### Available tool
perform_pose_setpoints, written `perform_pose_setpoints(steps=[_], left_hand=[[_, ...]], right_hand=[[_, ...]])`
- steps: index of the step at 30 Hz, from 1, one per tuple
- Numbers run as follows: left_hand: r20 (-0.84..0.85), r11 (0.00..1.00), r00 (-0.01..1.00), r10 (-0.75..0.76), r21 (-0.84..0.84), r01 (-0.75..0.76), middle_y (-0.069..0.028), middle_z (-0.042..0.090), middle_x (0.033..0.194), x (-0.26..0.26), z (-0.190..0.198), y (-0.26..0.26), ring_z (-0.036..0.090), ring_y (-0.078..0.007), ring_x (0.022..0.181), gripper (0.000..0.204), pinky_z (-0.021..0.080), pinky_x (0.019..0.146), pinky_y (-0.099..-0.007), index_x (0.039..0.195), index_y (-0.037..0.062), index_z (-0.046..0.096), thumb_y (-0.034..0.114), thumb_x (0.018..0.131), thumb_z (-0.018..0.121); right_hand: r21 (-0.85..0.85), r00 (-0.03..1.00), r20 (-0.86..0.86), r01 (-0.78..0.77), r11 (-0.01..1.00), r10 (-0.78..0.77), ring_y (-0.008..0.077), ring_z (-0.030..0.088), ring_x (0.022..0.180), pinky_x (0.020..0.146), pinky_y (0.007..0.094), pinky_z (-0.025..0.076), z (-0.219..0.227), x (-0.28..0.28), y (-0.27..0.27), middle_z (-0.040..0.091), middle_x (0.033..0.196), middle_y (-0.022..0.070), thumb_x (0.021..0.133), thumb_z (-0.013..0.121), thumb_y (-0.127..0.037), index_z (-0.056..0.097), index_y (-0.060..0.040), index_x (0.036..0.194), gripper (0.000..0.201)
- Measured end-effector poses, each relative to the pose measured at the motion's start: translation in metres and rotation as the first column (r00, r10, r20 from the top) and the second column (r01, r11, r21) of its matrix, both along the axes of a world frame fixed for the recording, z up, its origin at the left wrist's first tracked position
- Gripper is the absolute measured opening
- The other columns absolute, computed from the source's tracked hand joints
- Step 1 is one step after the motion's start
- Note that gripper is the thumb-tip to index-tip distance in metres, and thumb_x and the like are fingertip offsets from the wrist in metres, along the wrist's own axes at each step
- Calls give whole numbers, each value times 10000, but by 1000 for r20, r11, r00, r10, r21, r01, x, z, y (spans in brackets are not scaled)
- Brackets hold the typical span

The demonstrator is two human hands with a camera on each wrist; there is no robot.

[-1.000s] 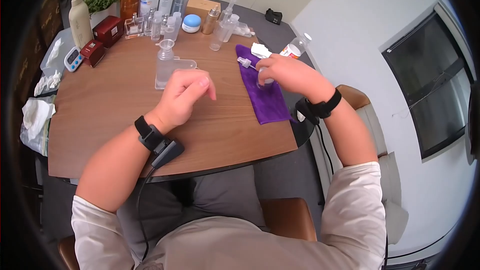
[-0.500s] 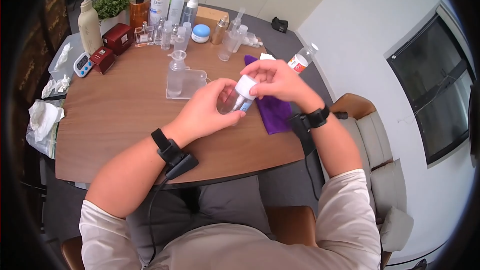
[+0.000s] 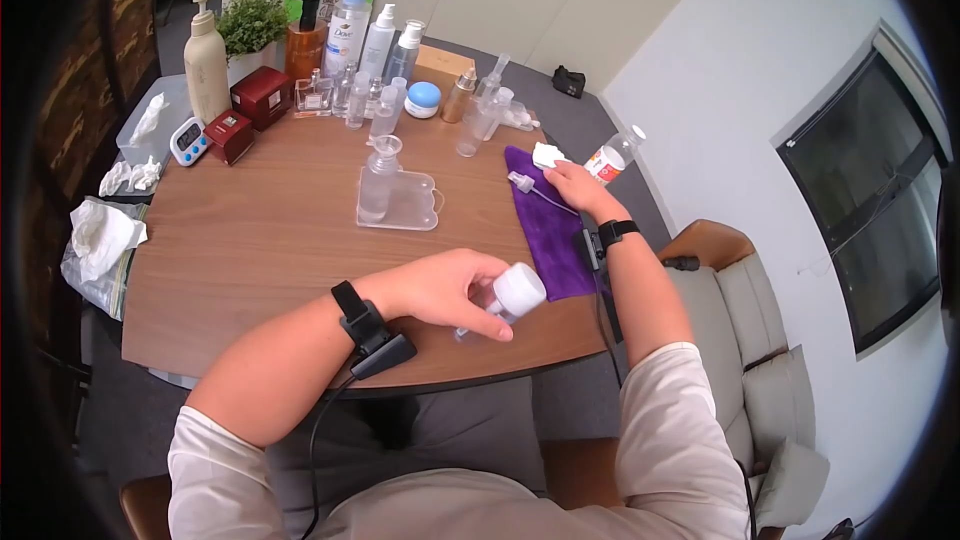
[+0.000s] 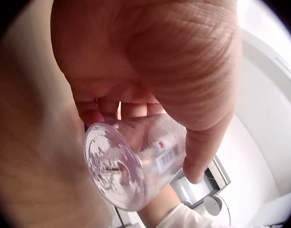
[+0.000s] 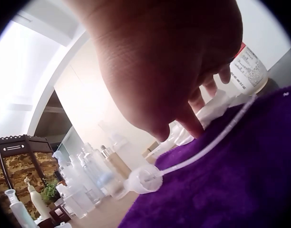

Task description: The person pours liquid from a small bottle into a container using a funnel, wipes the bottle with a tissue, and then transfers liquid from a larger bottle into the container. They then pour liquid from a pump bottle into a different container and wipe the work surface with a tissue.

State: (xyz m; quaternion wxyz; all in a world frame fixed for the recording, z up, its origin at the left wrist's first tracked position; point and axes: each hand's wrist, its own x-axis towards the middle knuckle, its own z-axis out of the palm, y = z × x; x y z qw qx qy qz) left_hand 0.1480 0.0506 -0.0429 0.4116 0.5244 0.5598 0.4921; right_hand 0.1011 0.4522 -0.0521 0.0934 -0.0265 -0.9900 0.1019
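Note:
My left hand [image 3: 440,290] grips a clear plastic bottle [image 4: 160,156] with a white cap [image 3: 520,289], tilted above the table near its front edge. The bottle's round base faces the left wrist camera, and a barcode label shows on its side. Over the purple cloth [image 3: 545,240], my right hand [image 3: 590,190] reaches down with fingers extended and spread, fingertips right at a crumpled white tissue [image 3: 547,155]. Beside that hand a spray pump head [image 5: 145,179] with a thin curved tube [image 5: 212,148] lies on the cloth.
A small clear bottle with a funnel [image 3: 380,180] stands by a clear plastic case [image 3: 415,205]. Several pump and spray bottles [image 3: 345,35] line the back, with a timer [image 3: 188,141] and red boxes [image 3: 232,136] to the left. A labelled bottle [image 3: 612,155] is beyond the cloth.
The bottle has gone from the cloth, through both hands, into my left hand, which has drawn it nearer the table's front edge. My right hand has let go and returned to the cloth.

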Motion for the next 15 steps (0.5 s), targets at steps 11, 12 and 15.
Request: perform_pose_setpoints(steps=[11, 12, 15], left_hand=[[-10, 959, 959, -282, -22, 282, -23, 735, 919, 18, 11, -6, 670, -97, 799, 421, 528, 692, -270, 1199, 28, 690, 178, 853, 878], [28, 950, 950, -311, -36, 311, -21, 731, 908, 18, 12, -6, 668, -97, 791, 414, 526, 691, -274, 1189, 30, 691, 180, 852, 877], [-19, 954, 956, -292, -83, 290, -18, 723, 896, 16, 9, -5, 667, -100, 780, 408, 520, 683, -279, 1175, 33, 690, 182, 847, 882]], right_hand=[[78, 921, -235, -300, 951, 310, 391, 645, 1245, 1065, 443, 517, 51, 118, -156, 679, 1345, 226, 955, 734, -221, 736, -9, 1208, 330], [146, 913, -122, -372, 917, 390, 384, 643, 1255, 1074, 441, 511, 46, 128, -171, 665, 1380, 218, 944, 753, -231, 735, -31, 1227, 348], [-12, 860, 54, -508, 861, 508, 372, 571, 1369, 1157, 470, 441, 36, 140, -183, 582, 1506, 199, 908, 789, -254, 666, -97, 1381, 513]])
